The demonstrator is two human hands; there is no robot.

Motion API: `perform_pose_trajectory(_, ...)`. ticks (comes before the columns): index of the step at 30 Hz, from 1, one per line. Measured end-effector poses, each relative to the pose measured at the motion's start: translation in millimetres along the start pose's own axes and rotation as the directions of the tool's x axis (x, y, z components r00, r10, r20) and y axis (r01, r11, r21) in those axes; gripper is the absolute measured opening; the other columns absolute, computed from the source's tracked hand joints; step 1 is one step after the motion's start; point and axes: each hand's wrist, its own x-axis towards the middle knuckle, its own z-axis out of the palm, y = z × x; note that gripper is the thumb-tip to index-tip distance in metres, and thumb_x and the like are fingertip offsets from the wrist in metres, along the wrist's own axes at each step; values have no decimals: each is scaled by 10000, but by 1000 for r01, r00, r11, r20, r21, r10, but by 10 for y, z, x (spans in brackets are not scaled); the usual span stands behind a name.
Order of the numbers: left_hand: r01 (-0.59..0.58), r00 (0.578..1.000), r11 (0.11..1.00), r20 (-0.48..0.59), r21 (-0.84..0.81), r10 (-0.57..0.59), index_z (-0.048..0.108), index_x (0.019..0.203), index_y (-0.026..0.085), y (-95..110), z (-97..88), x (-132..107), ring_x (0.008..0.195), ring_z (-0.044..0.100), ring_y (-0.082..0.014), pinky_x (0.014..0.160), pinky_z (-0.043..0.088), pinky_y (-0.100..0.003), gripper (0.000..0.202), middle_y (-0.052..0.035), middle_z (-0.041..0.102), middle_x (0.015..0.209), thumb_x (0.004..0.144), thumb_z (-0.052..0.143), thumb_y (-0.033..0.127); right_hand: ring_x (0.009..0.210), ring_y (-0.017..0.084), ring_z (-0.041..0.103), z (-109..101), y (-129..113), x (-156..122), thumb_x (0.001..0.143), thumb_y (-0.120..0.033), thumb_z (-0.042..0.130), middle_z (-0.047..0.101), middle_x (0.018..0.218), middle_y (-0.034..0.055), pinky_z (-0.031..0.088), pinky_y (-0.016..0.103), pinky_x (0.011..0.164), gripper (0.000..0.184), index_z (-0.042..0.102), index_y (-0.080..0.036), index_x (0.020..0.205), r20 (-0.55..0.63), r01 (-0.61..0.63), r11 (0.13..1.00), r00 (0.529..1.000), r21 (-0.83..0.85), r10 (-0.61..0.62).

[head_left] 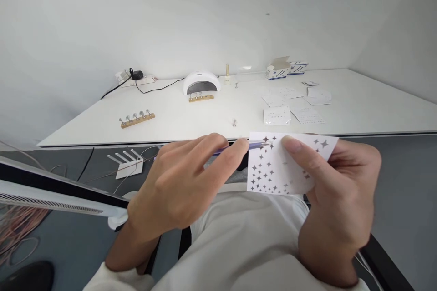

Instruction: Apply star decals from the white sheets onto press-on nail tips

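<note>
My right hand (336, 177) pinches a white sticker sheet (285, 177) printed with dark four-pointed stars, thumb on its face and fingers behind it. From the left, my left hand (194, 177) is closed on a pair of purple tweezers (254, 145). The silvery tips of the tweezers lie over a star near the sheet's upper edge; whether they grip it I cannot tell. Both hands are held up in front of my body, before the table's near edge.
On the white table (184, 122) stand a nail lamp (201, 82), a polish bottle (227, 75), wooden strips with nail-tip stands (138, 119), small boxes (278, 69) and several sticker sheets (276, 115). A white router (129, 168) sits below. A white panel-like device (61, 195) juts in at left.
</note>
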Motion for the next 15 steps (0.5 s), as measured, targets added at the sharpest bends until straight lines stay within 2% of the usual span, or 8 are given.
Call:
perform_pose_trajectory(5,5,1000,1000,-12,-15,-6,659,1107,160,2,10,-5,697,658,-78,540,456,-208,331,19,720,873,815,604,13,477,84,266,-82,73,3,739,-259,779,284,513,-52,192,257,424,344,538,-202,502,75,-1,1000,997,-21,3)
perform_pose_trajectory(8,8,1000,1000,-10,-14,-8,656,1112,159,1,10,-10,694,656,-79,521,448,-209,326,16,720,884,818,611,26,484,80,257,-80,85,-6,743,-249,778,280,515,-52,193,256,427,362,520,-194,494,46,14,1000,999,-20,-13)
perform_pose_trajectory(12,9,1000,1000,-11,-8,-9,651,1112,161,1,4,-9,694,656,-82,503,445,-207,323,16,717,880,818,609,33,485,87,274,-57,66,-14,756,-256,766,313,504,-48,197,269,435,295,593,-211,522,20,36,998,999,-48,-35)
perform_pose_trajectory(15,3,1000,1000,11,-18,-3,649,1105,153,1,-9,-1,672,653,-83,487,451,-205,309,9,715,862,826,588,35,486,96,277,-86,65,3,767,-263,755,319,500,-41,195,279,434,298,592,-223,522,41,34,997,999,-75,-31)
